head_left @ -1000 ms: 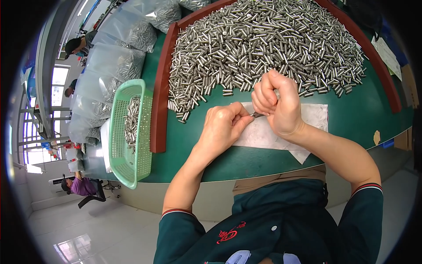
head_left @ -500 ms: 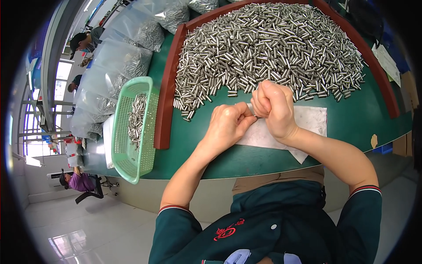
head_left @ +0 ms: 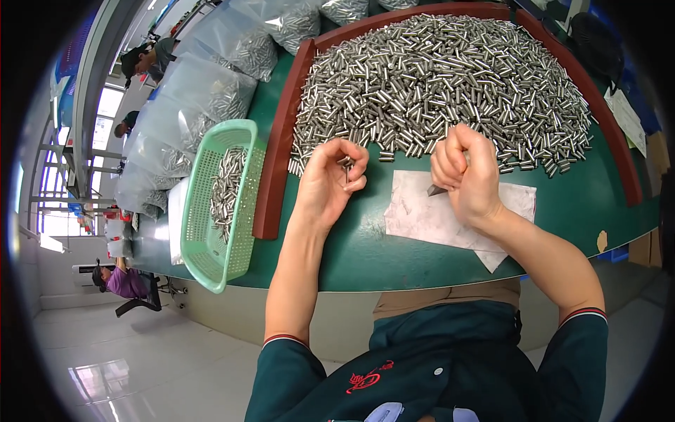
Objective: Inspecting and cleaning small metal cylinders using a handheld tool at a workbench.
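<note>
My left hand (head_left: 330,184) pinches a small silver metal cylinder (head_left: 346,163) between thumb and fingertips, just in front of a big heap of the same metal cylinders (head_left: 436,77). My right hand (head_left: 467,172) is closed around a small dark pointed tool (head_left: 436,190), its tip over a white sheet of paper (head_left: 422,214) on the green table (head_left: 351,246). The two hands are apart, about a hand's width between them.
A dark red raised border (head_left: 278,141) fences the heap. A green plastic basket (head_left: 221,204) holding several cylinders sits at the table's left edge. Clear bags of cylinders (head_left: 204,105) lie beyond it. Other people work at far left (head_left: 144,60) and lower left (head_left: 119,281).
The hands were joined over the paper, working one cylinder together. Now they have parted: the left hand moved left with the cylinder, the right stayed over the paper with the tool.
</note>
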Motion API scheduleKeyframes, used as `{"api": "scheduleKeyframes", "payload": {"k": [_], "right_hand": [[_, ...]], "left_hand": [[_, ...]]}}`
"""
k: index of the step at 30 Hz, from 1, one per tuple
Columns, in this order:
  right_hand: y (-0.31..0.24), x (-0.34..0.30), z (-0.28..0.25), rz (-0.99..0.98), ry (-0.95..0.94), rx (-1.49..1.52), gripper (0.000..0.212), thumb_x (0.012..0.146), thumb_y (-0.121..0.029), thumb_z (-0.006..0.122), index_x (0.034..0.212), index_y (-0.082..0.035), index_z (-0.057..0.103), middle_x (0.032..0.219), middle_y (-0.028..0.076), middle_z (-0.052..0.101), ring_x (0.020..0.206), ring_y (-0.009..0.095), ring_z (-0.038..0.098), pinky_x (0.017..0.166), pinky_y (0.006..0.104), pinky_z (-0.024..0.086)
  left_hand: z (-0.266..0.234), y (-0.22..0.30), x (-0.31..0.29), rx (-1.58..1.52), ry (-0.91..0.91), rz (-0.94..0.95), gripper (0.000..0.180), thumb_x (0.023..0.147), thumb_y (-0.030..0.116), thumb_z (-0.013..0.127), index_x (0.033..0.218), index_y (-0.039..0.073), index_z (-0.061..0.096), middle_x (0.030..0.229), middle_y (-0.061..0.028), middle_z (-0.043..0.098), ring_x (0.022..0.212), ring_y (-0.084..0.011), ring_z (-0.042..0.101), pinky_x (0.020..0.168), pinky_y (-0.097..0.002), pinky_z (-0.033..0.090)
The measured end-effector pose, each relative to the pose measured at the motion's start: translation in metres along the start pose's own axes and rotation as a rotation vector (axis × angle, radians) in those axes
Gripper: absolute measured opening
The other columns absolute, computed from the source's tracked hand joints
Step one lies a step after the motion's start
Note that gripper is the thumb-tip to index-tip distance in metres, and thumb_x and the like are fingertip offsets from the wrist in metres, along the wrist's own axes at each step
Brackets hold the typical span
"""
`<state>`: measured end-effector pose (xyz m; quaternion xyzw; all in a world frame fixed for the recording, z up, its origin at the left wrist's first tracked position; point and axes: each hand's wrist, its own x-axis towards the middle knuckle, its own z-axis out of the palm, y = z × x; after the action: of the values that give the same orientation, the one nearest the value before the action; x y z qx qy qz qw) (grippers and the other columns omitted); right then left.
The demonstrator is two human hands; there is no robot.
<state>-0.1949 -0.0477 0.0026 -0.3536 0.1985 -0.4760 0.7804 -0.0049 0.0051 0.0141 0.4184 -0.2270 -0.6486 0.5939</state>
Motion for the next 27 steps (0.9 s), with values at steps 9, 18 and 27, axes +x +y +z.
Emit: {"api": "scheduleKeyframes", "payload": {"k": [9,18,27], "right_hand": [[-0.001,-0.001,0.0,-0.001,-0.006,-0.009,0.036,0.085,-0.018,0.032,0.051,-0.01,0.026,0.043,0.0,0.027,0.037,0.008,0.02,0.036,0.0232,0.018],[-0.002,0.0,0.001,0.013,0.018,-0.01,0.036,0.085,-0.019,0.034,0.051,-0.01,0.027,0.043,-0.001,0.027,0.037,0.007,0.021,0.036,0.023,0.018],[-0.003,-0.001,-0.001,0.012,0.013,0.002,0.036,0.085,-0.019,0.034,0.051,-0.01,0.027,0.043,-0.001,0.027,0.036,0.007,0.021,0.035,0.023,0.018]], "left_hand": [[0.011,-0.027,0.007,1.482,0.21,0.596,0.011,0.069,0.007,0.066,0.077,0.002,0.06,0.045,0.0006,0.031,0.041,-0.0064,0.031,0.04,-0.0238,0.028],[0.008,-0.031,0.015,1.62,0.074,0.814,0.011,0.071,0.008,0.065,0.079,0.003,0.06,0.047,-0.0049,0.041,0.039,-0.0133,0.039,0.041,-0.0263,0.033],[0.003,-0.007,0.007,0.118,0.004,-0.015,0.007,0.082,0.012,0.053,0.078,0.007,0.05,0.059,0.0003,0.045,0.045,-0.0035,0.027,0.042,-0.0171,0.022]]}}
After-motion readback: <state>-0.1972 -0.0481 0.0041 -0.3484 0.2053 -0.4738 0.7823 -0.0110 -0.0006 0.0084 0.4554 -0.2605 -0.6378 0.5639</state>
